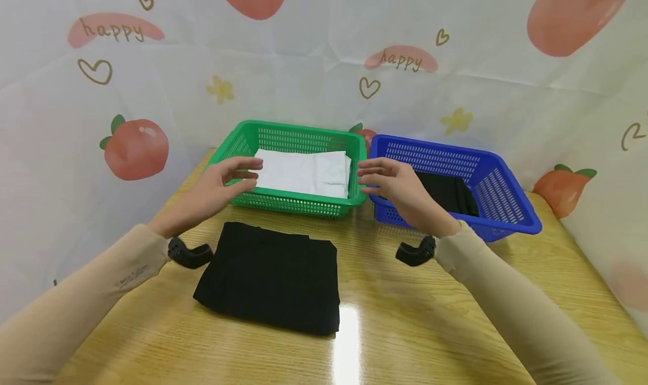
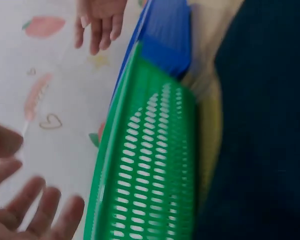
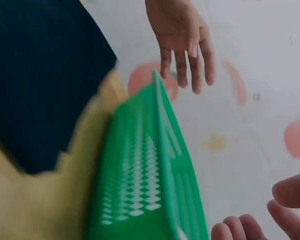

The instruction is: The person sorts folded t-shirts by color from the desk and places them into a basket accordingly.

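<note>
My left hand [image 1: 225,182] hovers by the left end of a green basket [image 1: 288,202], fingers loosely bent and holding nothing. Between the green basket and a blue basket [image 1: 498,227], my right hand [image 1: 397,185] is held in the air, its fingers relaxed too. Folded white cloth [image 1: 298,171] lies inside the green basket. A folded black cloth [image 1: 273,278] rests on the table in front of it. In both wrist views the opposite hand shows with its fingers spread and nothing in them.
Inside the blue basket is another folded black cloth [image 1: 445,192]. Both baskets stand at the back of the wooden table [image 1: 405,328], close to a white curtain [image 1: 304,30] printed with fruit and hearts. A bright light reflection crosses the table's front.
</note>
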The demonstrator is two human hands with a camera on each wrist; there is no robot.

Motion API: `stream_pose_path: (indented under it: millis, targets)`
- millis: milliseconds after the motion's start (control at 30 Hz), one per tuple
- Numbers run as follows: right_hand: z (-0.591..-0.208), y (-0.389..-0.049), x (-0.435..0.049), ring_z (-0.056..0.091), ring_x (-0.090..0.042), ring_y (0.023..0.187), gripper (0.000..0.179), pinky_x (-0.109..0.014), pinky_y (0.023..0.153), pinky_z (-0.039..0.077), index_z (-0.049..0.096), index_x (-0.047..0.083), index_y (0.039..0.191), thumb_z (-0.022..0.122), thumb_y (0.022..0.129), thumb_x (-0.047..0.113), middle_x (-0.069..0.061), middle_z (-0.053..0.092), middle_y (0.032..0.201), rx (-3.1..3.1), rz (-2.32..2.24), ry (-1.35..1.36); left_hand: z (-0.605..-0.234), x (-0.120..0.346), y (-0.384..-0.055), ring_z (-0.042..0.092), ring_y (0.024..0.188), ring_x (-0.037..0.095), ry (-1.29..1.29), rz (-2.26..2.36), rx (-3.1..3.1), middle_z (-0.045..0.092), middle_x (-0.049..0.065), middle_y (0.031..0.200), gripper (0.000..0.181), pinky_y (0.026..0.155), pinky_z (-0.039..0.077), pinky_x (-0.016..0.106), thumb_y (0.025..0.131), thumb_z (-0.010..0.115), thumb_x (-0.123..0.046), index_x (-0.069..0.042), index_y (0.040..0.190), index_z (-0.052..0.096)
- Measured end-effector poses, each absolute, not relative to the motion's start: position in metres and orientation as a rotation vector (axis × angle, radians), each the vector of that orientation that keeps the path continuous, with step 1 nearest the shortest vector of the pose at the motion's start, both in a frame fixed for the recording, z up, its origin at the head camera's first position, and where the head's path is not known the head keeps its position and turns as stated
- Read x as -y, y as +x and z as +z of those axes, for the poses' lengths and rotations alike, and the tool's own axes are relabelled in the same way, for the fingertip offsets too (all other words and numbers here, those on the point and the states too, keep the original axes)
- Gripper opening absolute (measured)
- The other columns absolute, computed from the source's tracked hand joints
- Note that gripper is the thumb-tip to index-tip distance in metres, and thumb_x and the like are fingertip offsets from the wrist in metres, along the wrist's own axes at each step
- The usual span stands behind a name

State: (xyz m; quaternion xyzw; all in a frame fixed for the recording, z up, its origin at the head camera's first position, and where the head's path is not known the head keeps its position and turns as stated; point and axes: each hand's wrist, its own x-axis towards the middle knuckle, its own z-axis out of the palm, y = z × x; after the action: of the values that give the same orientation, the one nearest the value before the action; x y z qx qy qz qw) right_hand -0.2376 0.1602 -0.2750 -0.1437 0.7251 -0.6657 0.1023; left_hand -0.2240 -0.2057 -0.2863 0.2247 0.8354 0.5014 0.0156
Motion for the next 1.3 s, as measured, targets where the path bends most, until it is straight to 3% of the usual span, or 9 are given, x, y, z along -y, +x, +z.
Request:
stream_pose_path:
  millis: [200, 333, 567, 833, 933, 1067, 1200, 1300]
  targets:
    - [-0.295, -0.198, -0.178, 0.053, -0.034, 0.12, 0.04, -0.042, 0.099, 0.046, 0.051, -0.003, 0.136, 0.061, 0.099, 0.01, -0.022, 0.052, 0.134, -2.04, -1.938, -0.435, -0.299, 0.222, -0.186, 0.055, 0.12, 0.017, 0.848, 1.461, -2.545, 0.055, 0.0, 0.136, 0.044, 0.093, 0.048, 0.029, 0.1, 0.061, -0.018, -0.016, 0.143, 0.051]
    - [-0.314, -0.185, -0.182, 0.051, -0.038, 0.122, 0.041, -0.046, 0.101, 0.043, 0.052, -0.002, 0.136, 0.063, 0.097, 0.006, -0.021, 0.054, 0.132, -1.953, -1.932, -0.352, -0.308, 0.233, -0.179, 0.054, 0.119, 0.022, 0.888, 1.425, -2.528, 0.056, 0.002, 0.134, 0.045, 0.093, 0.048, 0.029, 0.1, 0.06, -0.013, -0.015, 0.144, 0.05]
    - [-0.343, -0.178, -0.176, 0.052, -0.039, 0.121, 0.045, -0.05, 0.102, 0.041, 0.052, -0.002, 0.137, 0.065, 0.094, 0.001, -0.032, 0.049, 0.131, -1.919, -1.885, -0.267, -0.323, 0.253, -0.174, 0.056, 0.118, 0.026, 0.79, 1.357, -2.578, 0.055, 0.0, 0.135, 0.045, 0.088, 0.05, 0.031, 0.1, 0.061, -0.017, -0.02, 0.144, 0.051]
    - [-0.356, -0.172, -0.162, 0.051, -0.044, 0.122, 0.053, -0.051, 0.101, 0.042, 0.043, -0.006, 0.143, 0.058, 0.092, -0.011, -0.034, 0.047, 0.132, -1.828, -1.853, -0.236, -0.335, 0.268, -0.167, 0.055, 0.119, 0.031, 0.682, 1.251, -2.618, 0.051, 0.01, 0.139, 0.052, 0.088, 0.049, 0.046, 0.098, 0.064, -0.023, -0.024, 0.148, 0.047]
    - [-0.36, -0.169, -0.158, 0.054, -0.043, 0.119, 0.059, -0.051, 0.099, 0.043, 0.041, -0.006, 0.145, 0.057, 0.089, -0.018, -0.035, 0.048, 0.131, -1.78, -1.858, -0.196, -0.338, 0.271, -0.165, 0.055, 0.121, 0.033, 0.648, 1.241, -2.544, 0.048, 0.016, 0.142, 0.058, 0.086, 0.052, 0.043, 0.098, 0.064, -0.026, -0.022, 0.151, 0.042]
    - [-0.364, -0.168, -0.154, 0.056, -0.04, 0.115, 0.061, -0.052, 0.098, 0.044, 0.038, -0.004, 0.147, 0.059, 0.091, -0.013, -0.034, 0.047, 0.132, -1.684, -1.872, -0.179, -0.34, 0.275, -0.163, 0.059, 0.113, 0.032, 0.58, 1.232, -2.404, 0.043, 0.024, 0.144, 0.064, 0.08, 0.055, 0.039, 0.098, 0.065, -0.027, -0.02, 0.154, 0.036]
    - [-0.368, -0.167, -0.15, 0.057, -0.036, 0.117, 0.059, -0.053, 0.101, 0.041, 0.038, -0.001, 0.149, 0.058, 0.094, -0.009, -0.031, 0.047, 0.135, -1.573, -1.882, -0.183, -0.343, 0.277, -0.16, 0.054, 0.12, 0.035, 0.505, 1.228, -2.3, 0.037, 0.024, 0.149, 0.066, 0.083, 0.053, 0.038, 0.098, 0.065, -0.029, -0.026, 0.156, 0.032]
    - [-0.37, -0.167, -0.147, 0.057, -0.035, 0.118, 0.06, -0.053, 0.102, 0.039, 0.038, 0.001, 0.15, 0.056, 0.094, -0.01, -0.031, 0.047, 0.137, -1.505, -1.886, -0.195, -0.345, 0.278, -0.16, 0.043, 0.132, 0.039, 0.469, 1.258, -2.25, 0.03, 0.02, 0.154, 0.067, 0.087, 0.053, 0.037, 0.098, 0.065, -0.029, -0.029, 0.156, 0.031]
